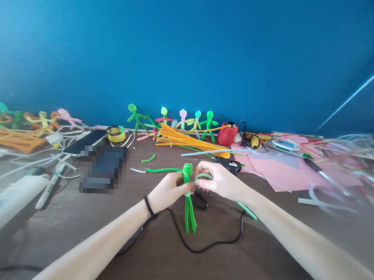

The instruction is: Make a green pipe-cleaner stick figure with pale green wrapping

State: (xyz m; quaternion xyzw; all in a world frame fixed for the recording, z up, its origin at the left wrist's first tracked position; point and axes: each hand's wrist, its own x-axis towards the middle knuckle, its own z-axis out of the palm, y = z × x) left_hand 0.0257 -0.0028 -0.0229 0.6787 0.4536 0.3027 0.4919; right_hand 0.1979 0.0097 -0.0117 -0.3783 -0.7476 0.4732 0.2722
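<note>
My left hand is closed around the middle of a green pipe-cleaner figure, held upright. It has a coiled round head at the top, and several straight green strands hang below my fingers. A pale green band shows at its middle. My right hand pinches a pale green pipe cleaner close to the figure's right side. This strand loops over the fingers, and its far end comes out below my wrist. A green pipe cleaner sticks out leftward behind my left hand; whether it joins the figure I cannot tell.
Finished pipe-cleaner figures lean along the blue wall. An orange pipe-cleaner bundle lies before them. Phones and white cables are at left, pink paper at right. A black cord curves across the table under my hands.
</note>
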